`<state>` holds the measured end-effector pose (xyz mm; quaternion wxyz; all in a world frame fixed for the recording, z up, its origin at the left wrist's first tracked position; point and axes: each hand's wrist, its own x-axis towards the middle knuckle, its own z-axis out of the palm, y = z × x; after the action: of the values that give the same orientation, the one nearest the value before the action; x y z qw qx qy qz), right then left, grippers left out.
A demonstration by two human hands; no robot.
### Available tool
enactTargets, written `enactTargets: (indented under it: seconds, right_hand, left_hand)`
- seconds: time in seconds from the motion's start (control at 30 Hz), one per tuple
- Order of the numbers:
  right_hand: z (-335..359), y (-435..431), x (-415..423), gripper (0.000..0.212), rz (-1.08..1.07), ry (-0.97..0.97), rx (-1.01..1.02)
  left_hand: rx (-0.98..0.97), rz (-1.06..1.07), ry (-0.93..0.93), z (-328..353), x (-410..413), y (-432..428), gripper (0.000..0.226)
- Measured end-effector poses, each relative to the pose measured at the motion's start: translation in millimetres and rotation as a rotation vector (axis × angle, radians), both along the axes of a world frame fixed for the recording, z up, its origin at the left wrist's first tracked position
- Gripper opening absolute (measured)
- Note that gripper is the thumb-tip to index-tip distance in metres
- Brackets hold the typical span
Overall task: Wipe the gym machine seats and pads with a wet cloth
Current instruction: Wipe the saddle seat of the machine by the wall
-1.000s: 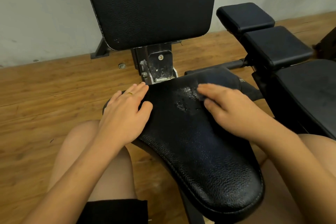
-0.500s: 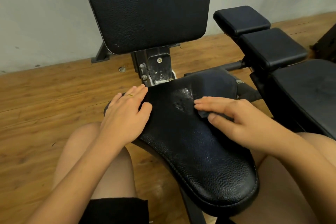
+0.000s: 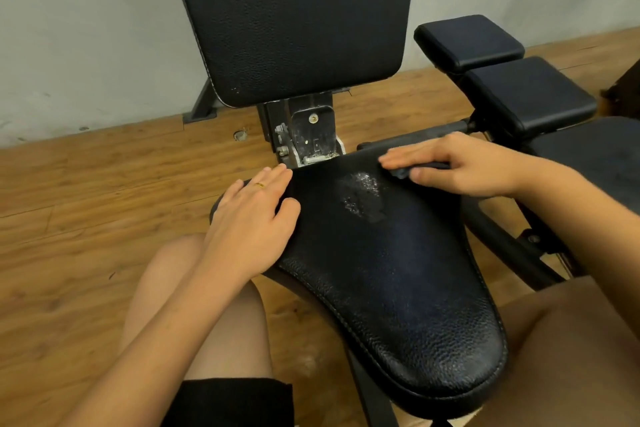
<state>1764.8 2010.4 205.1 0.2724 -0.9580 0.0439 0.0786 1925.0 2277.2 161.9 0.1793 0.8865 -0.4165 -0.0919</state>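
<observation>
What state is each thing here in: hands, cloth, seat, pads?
Seat: glistening wet patch near its back edge.
Cloth: bunched, pressed on the seat's back right corner.
Right hand: pinches the cloth, fingers over, thumb under.
Left hand: flat on the seat's left edge.
Backrest: untouched.
Side pads: untouched.

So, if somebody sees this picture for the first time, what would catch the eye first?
Probably the shiny wet patch near the back of the black seat, in the middle of the picture. Just right of it, the right hand holds a dark cloth against the seat's back edge, while the left hand rests flat on its left edge.
</observation>
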Motion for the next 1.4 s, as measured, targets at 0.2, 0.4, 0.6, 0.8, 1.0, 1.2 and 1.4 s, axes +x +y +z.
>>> enactTargets:
  seconds: [0.2,0.4,0.6,0.8,1.0,1.2,1.4]
  right_hand:
    - [-12.0,26.9,47.6,0.038,0.097,-0.041,-0.052]
    - [-10.8,18.5,51.4,0.039,0.148,0.027,0.026]
    - [2.3,-12.8,12.7,0.039,0.053,0.085,0.096]
    - [-17.2,52.9,83.3,0.038,0.238,0.0,0.005]
    - [-7.7,21.6,49.5,0.04,0.204,0.018,0.043]
    - [0.6,-1.5,13.1,0.04,0.06,0.031,-0.026]
    - [-18.7,50.2,64.1,0.039,-0.015,-0.074,-0.084]
  left_hand:
    - [-0.016,0.035,0.011,-0.7,3.2,0.3,0.053]
    - [-0.01,0.014,0.017,2.0,1.0,2.7,0.053]
    - [-0.04,0.033,0.009,0.8,3.0,0.6,0.053]
    - [-0.022,0.045,0.001,0.0,2.4,-0.3,0.054]
    - [-0.008,0.043,-0.005,-0.8,3.1,-0.2,0.053]
    - [-0.012,0.052,-0.002,-2.3,4.3,0.3,0.064]
    - [0.003,0.063,-0.016,0.1,1.8,-2.6,0.053]
